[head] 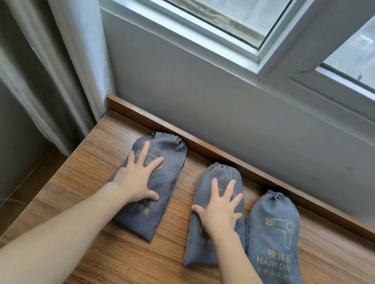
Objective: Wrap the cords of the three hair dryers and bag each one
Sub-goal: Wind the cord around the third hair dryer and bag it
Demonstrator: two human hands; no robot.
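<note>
Wood-grain planks made up the surface (116, 264) closest to the camera, a brown ledge or low platform running under a window, and both of the person's bare forearms reached out over it from the bottom edge.

On that wood sat three grey drawstring bags, all cinched shut at their far ends and lying lengthwise, pointing toward the wall. The right bag (274, 245) was untouched and showed its yellow print plainly: a little hair dryer drawing, some Chinese characters and "HAIR DR…" (the rest ran off the fold). Just beside it, edges about touching, lay the middle bag (198, 247). The right hand (220, 212) rested flat on top of that one, fingers straight and spread wide, thumb out to the side, pressing down and gripping nothing.

Set apart to the left, with bare wood between, was the left bag (167, 160), angled a bit. The left hand (138, 178) lay on it the same way, palm down, fingers fanned, thumb stretched across the printed text, again holding nothing. The dryers themselves weren't visible, just the bags' bulk.

Past the bags' gathered ends ran a raised wooden trim strip (273, 175), and the left and right bags' tops nearly met it. Behind that rose a plain grey-white wall (212, 92), then the white window frame (279, 46) with its glass. Off to the left hung a pale curtain (38, 48), reaching down beside the platform's corner.
</note>
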